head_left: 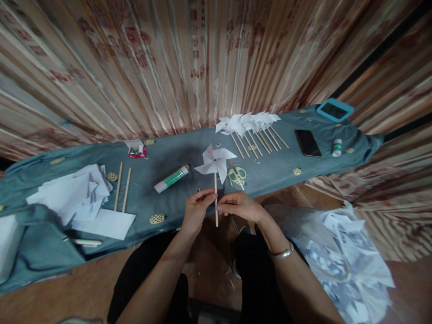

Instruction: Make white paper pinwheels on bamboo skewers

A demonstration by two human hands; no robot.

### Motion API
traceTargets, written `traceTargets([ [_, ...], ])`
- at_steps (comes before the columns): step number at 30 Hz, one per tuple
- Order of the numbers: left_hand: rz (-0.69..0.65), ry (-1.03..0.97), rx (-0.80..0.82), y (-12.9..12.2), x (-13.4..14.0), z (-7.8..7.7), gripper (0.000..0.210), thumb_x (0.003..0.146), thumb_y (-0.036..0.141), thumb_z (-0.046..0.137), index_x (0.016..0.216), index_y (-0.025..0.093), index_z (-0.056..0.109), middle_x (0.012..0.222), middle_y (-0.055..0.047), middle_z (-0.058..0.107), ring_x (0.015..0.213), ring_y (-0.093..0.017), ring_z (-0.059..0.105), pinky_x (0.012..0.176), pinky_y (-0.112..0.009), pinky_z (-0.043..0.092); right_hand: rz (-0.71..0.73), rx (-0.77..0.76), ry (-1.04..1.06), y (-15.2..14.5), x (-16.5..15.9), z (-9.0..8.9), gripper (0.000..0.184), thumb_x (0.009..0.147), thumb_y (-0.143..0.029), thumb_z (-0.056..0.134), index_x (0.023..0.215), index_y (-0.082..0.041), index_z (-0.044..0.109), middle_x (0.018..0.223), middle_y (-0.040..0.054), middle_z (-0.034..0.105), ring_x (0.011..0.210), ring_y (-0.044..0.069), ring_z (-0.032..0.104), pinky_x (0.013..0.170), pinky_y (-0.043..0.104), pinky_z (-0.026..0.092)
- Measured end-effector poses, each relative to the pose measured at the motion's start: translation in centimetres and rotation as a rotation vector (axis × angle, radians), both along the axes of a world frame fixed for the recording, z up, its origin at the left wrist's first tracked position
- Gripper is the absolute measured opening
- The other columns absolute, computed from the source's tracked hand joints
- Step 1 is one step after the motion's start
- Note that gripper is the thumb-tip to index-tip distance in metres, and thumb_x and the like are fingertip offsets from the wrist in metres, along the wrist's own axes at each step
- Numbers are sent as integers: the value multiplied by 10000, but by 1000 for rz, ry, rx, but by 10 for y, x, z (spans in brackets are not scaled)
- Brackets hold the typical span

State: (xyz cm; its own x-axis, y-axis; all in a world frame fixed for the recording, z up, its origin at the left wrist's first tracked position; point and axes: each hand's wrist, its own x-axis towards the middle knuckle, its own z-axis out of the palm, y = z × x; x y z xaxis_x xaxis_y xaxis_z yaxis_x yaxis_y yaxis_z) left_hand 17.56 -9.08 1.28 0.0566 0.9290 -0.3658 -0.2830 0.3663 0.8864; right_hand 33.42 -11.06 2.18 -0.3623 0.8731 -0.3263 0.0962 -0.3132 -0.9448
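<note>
A small red box [139,155] stood open near the back of the desk [270,173], with shiny silvery bits [135,148] inside, too small to name. On the floor to the right, a clear plastic bag [290,220] was stuffed with white folded paper [354,252], its pieces blurred together.

The left grip [197,208] was closed, thumb and fingers pinching the wooden stick of a white paper pinwheel [216,161]. The pinwheel was held upright in front of the person, its head up and the stick's lower end poking out below the fingers. The right grip [242,206] had its thumb and fingertips drawn in at the same stick, slightly lower; whether they clamped it or only rested beside it, I could not tell.

The pinwheel's head partly covered the scissors [240,173]. At the back, a row of finished pinwheels [248,122] overlapped so much that their number was hard to make out. A white object [7,247] was cut off by the left edge.
</note>
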Motion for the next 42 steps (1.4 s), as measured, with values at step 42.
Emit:
traceTargets([
  [42,-60,55,5,-2,1,-4,274,435,295,863,658,180,752,648,-20,714,615,-141,620,683,-281,502,-650,37,335,28,6,15,497,478,-400,876,865,-178,658,642,-41,641,562,72,551,514,205,393],
])
